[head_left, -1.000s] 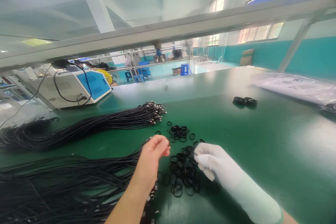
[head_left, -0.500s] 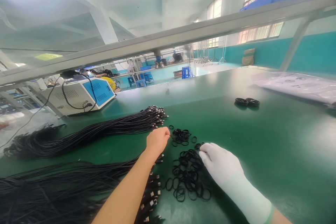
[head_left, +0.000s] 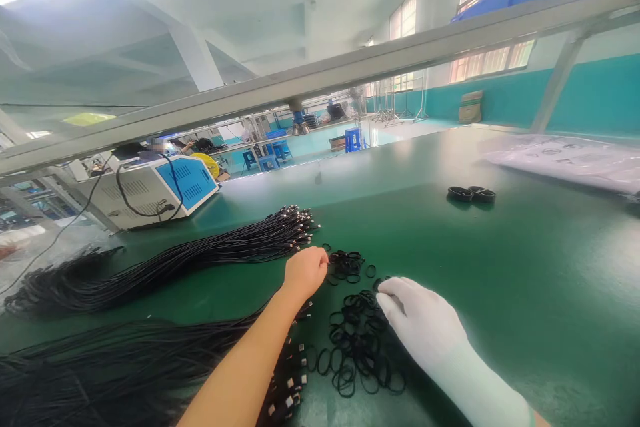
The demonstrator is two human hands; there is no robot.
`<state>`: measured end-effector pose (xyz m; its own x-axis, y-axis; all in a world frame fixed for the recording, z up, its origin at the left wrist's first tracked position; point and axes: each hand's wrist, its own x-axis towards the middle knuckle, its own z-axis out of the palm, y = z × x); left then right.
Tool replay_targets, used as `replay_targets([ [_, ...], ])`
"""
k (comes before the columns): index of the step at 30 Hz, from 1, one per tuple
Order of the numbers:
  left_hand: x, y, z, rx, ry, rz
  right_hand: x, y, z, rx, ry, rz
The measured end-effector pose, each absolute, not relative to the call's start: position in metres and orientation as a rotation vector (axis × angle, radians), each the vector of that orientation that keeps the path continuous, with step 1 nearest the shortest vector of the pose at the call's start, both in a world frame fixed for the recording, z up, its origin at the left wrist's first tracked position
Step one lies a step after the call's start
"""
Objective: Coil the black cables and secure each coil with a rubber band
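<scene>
My bare left hand is closed, its fingertips at the left edge of a small cluster of black bands. Whatever it pinches, if anything, is hidden. On my right hand is a white glove. Its thumb and fingers are bent together beside a larger heap of black bands, and a loose band shows at the fingertips. I cannot make out whether it is gripped. Black cables with metal-tipped plugs lie beyond my left arm, and more cables are partly covered by that forearm.
Two black rolled bundles rest farther back on the green table. A clear plastic bag lies at the right. A white and blue machine stands back left. A metal rail crosses above the table.
My left hand has shifted slightly right, onto the edge of the small band cluster. My right hand stays by the larger heap, with little movement. The camera view has tilted slightly.
</scene>
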<state>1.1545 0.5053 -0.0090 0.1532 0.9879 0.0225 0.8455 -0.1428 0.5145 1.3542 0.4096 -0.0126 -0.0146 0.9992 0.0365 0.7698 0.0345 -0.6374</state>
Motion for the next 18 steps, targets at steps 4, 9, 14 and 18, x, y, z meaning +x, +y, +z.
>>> replay_targets([
  [4,1.172,0.463,-0.003,1.773,1.569,0.661,1.352,0.407,-0.012,-1.591,-1.707,0.876],
  [9,1.198,0.408,-0.006,1.471,1.369,0.790,1.344,0.400,-0.016,-1.433,-1.790,1.069],
  [14,1.200,0.391,-0.005,1.682,1.593,0.809,1.337,0.393,-0.026,-1.562,-2.054,0.410],
  [18,1.202,0.394,-0.003,2.052,1.698,0.795,1.337,0.392,-0.028,-1.636,-2.066,0.096],
])
